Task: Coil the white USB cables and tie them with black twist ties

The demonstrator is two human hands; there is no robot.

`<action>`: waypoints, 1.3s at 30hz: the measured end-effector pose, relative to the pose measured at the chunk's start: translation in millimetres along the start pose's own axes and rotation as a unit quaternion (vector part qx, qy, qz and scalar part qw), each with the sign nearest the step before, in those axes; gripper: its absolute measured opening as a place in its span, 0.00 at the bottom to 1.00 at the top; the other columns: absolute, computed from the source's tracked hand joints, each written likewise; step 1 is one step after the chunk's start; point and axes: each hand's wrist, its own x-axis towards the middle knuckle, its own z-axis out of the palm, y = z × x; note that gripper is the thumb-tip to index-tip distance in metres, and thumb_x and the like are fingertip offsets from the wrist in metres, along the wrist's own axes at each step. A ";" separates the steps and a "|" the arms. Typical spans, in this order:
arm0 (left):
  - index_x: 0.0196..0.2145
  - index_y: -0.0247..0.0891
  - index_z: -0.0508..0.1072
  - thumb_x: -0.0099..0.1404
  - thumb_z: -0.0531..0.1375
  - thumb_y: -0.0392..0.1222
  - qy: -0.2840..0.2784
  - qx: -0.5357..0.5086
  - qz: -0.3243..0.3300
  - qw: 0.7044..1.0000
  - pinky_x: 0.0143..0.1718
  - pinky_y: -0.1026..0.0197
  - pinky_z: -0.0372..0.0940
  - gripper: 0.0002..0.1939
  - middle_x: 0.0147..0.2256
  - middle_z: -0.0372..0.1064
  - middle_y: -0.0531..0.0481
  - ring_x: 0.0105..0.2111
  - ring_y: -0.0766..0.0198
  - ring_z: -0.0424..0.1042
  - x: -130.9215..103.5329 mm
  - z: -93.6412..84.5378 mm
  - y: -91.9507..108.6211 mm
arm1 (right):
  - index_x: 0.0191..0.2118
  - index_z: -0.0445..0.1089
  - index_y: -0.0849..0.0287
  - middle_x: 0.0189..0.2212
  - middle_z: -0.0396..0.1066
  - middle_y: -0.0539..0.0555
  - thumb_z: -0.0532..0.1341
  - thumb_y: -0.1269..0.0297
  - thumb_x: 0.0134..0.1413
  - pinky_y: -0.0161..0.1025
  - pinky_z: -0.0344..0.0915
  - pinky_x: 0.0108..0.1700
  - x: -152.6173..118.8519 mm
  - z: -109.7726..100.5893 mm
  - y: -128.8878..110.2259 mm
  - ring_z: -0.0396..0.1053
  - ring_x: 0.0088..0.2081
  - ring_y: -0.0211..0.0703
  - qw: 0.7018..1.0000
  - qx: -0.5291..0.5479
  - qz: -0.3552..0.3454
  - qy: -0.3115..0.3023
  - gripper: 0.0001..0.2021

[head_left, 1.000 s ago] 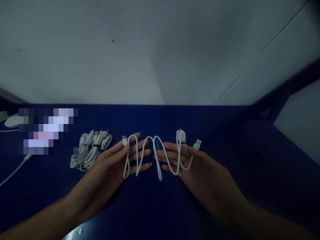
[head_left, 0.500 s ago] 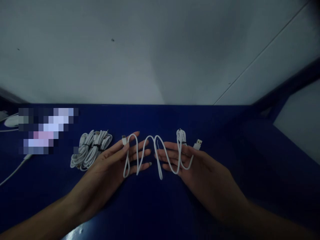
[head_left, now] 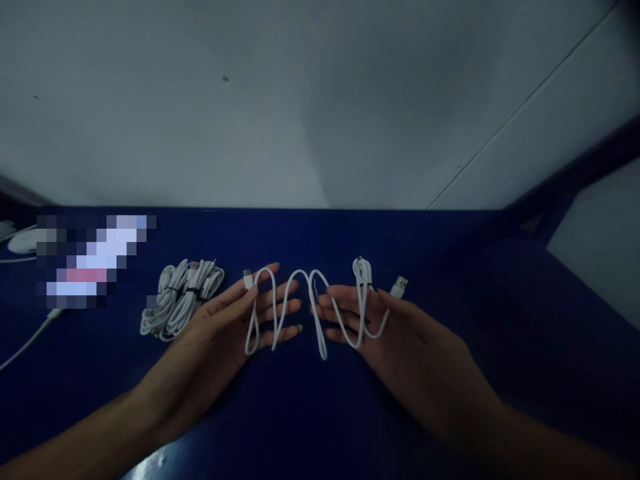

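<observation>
A white USB cable (head_left: 319, 333) hangs in loose zigzag loops between my hands. My left hand (head_left: 215, 337) has its thumb over the cable just below the small connector (head_left: 249, 280), with the other fingers stretched behind the loops. Under the thumb of my right hand (head_left: 413, 347) is the other end, its USB-A plug (head_left: 399, 287) sticking out up and right. Just beyond the right fingers lies a coiled white cable (head_left: 361, 272) with a black tie, its lower part hidden. Tied bundles of white cable (head_left: 173, 303) rest beside my left hand.
A blue table (head_left: 300, 413) spreads under everything, with a pale wall (head_left: 275, 133) along its back edge. At left, a pixelated bright object (head_left: 105, 257) has a white cord (head_left: 25, 350) running from it. A white rounded object (head_left: 24, 241) lies farther left.
My right hand has shifted very slightly, and the USB-A plug with it has moved a little right. The loops on that side sway slightly; my left hand stays nearly still.
</observation>
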 end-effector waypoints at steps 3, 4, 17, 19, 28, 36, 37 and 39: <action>0.65 0.45 0.76 0.80 0.62 0.47 0.006 0.000 -0.001 1.000 0.62 0.40 0.74 0.20 0.67 0.72 0.39 0.68 0.41 0.70 0.9 0.2 -0.1 | 0.54 0.84 0.55 0.61 0.78 0.61 0.55 0.48 0.76 0.65 0.54 0.73 -1.2 -0.8 -0.2 0.68 0.68 0.65 1.000 -0.004 0.013 -0.003 0.23; 0.65 0.45 0.76 0.79 0.62 0.47 0.009 0.000 -0.001 1.000 0.61 0.40 0.75 0.20 0.66 0.73 0.39 0.68 0.40 0.70 1.3 0.0 -0.4 | 0.54 0.84 0.55 0.61 0.78 0.60 0.54 0.48 0.76 0.65 0.54 0.73 -1.4 -1.1 0.0 0.67 0.69 0.65 1.000 -0.005 0.018 -0.004 0.24; 0.66 0.47 0.76 0.78 0.64 0.47 0.021 0.004 -0.010 1.000 0.61 0.41 0.76 0.21 0.67 0.72 0.40 0.67 0.39 0.71 0.4 0.4 -1.1 | 0.53 0.84 0.56 0.62 0.77 0.61 0.56 0.50 0.75 0.65 0.53 0.73 0.1 0.1 3.0 0.67 0.69 0.66 1.000 0.000 0.008 -0.006 0.22; 0.66 0.47 0.76 0.78 0.64 0.45 0.023 0.004 -0.013 1.000 0.61 0.42 0.76 0.21 0.68 0.71 0.40 0.67 0.40 0.71 0.0 0.6 -0.6 | 0.53 0.84 0.56 0.62 0.78 0.61 0.56 0.49 0.75 0.65 0.53 0.74 0.4 0.8 2.9 0.67 0.69 0.66 1.000 0.001 0.012 -0.011 0.22; 0.67 0.50 0.75 0.78 0.64 0.45 0.022 -0.001 -0.013 1.000 0.63 0.41 0.74 0.22 0.70 0.69 0.42 0.68 0.40 0.69 -1.9 -1.6 -1.3 | 0.54 0.84 0.57 0.62 0.78 0.61 0.55 0.49 0.75 0.63 0.51 0.75 -0.1 1.7 1.8 0.67 0.69 0.64 1.000 -0.001 0.024 -0.015 0.23; 0.68 0.49 0.74 0.78 0.64 0.45 0.011 -0.016 -0.017 1.000 0.64 0.40 0.73 0.23 0.70 0.69 0.40 0.68 0.39 0.70 -0.4 -1.9 -2.8 | 0.54 0.83 0.54 0.63 0.77 0.58 0.53 0.50 0.76 0.63 0.53 0.74 -0.1 -0.7 2.0 0.66 0.70 0.62 0.999 -0.002 0.017 -0.042 0.23; 0.69 0.49 0.73 0.78 0.64 0.44 0.012 -0.016 -0.018 1.000 0.64 0.40 0.73 0.24 0.69 0.69 0.39 0.67 0.39 0.70 -0.5 -1.0 -2.8 | 0.55 0.83 0.54 0.63 0.77 0.58 0.52 0.50 0.77 0.63 0.53 0.74 0.1 -1.2 2.5 0.66 0.70 0.62 0.999 -0.001 0.020 -0.046 0.24; 0.69 0.49 0.72 0.78 0.65 0.43 0.014 -0.016 -0.019 1.000 0.64 0.39 0.73 0.25 0.69 0.69 0.39 0.67 0.39 0.71 -1.2 0.7 -2.6 | 0.57 0.82 0.55 0.64 0.76 0.59 0.51 0.49 0.77 0.62 0.52 0.75 0.4 -2.1 3.5 0.65 0.71 0.62 0.998 0.007 0.027 -0.052 0.25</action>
